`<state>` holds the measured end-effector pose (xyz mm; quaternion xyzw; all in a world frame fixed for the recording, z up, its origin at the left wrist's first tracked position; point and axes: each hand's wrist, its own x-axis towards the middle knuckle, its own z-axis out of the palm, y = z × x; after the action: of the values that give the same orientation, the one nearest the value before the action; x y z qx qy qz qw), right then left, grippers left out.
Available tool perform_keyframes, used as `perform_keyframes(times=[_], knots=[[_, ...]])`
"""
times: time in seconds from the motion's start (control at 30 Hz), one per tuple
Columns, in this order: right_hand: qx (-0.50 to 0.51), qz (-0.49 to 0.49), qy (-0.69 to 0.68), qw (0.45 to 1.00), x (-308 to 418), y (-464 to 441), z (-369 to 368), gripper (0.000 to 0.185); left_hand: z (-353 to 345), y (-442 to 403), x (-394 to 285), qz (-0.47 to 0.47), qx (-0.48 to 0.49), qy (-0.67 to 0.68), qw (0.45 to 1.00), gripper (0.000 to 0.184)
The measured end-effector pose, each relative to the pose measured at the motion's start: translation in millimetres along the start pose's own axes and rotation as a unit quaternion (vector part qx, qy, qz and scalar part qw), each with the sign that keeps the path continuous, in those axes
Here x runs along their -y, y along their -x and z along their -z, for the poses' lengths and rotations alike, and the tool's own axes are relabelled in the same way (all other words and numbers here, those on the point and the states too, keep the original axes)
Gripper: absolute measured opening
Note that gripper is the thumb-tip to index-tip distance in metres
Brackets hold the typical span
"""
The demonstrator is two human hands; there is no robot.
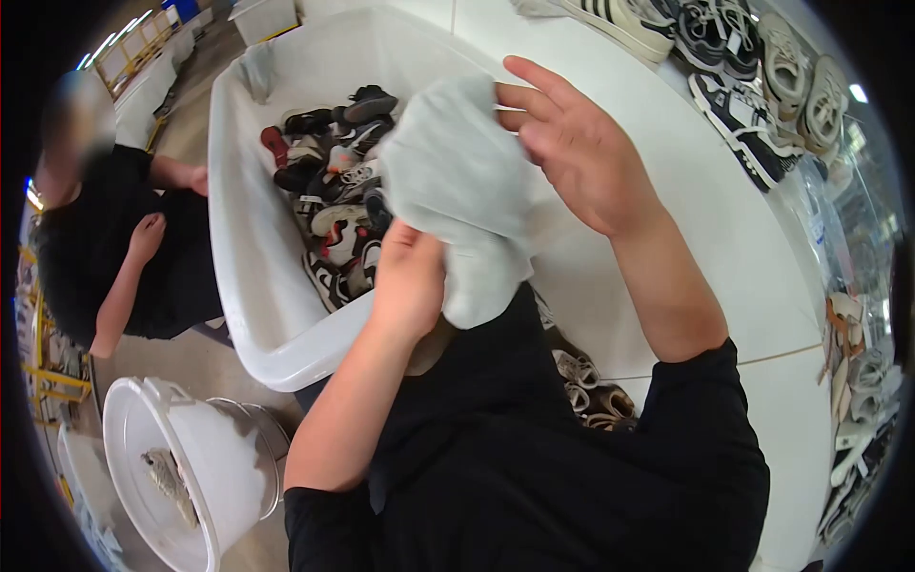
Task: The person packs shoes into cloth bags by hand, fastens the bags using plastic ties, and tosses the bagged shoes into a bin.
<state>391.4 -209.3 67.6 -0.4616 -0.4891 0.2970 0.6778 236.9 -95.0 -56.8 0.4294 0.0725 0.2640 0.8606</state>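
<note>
One pale cloth [457, 162] was pinched in the left grip [410, 272]; the right grip [583, 143], fingers spread, was at its edge, near a white tub [272, 296] of shoes [348, 229].

Shoes [345, 238] are heaped in a white tub [295, 367], beside which a person [119, 253] in black is seen. A pale item [170, 486] is held in a white bucket [221, 453] nearby. Sneakers [748, 126] are set along a white table's [762, 276] edge.

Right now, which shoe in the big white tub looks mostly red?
The red shoe at the pile's upper-left edge in view, near the white tub's side wall; neighbouring shoes look mainly black, grey or white.
</note>
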Motion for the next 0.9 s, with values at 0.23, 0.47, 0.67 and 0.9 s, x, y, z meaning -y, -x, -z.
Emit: perform_keyframes(times=[0.23,0.47,0.67,0.9], knots=[[0.139,0.091,0.280,0.946,-75.6,15.2,-62.2,0.061,32.9,22.4,-84.5,0.022,-0.005,0.102,0.995,0.039],[0.110,0.051,0.024,0.992,-135.2,-2.5,-91.2,0.046,67.3,33.2,-124.1,-0.012,-0.119,0.038,0.992,0.037],[0.183,-0.166,0.288,0.925,-154.2,-21.3,-108.1,0.033,73.7,33.8,-190.4,-0.069,-0.043,0.108,0.991,0.039],[0.146,-0.130,-0.139,0.971,-71.2,-60.4,-81.1,0.037,122.0,42.0,-268.0,-0.211,0.092,0.122,0.965,0.039]])
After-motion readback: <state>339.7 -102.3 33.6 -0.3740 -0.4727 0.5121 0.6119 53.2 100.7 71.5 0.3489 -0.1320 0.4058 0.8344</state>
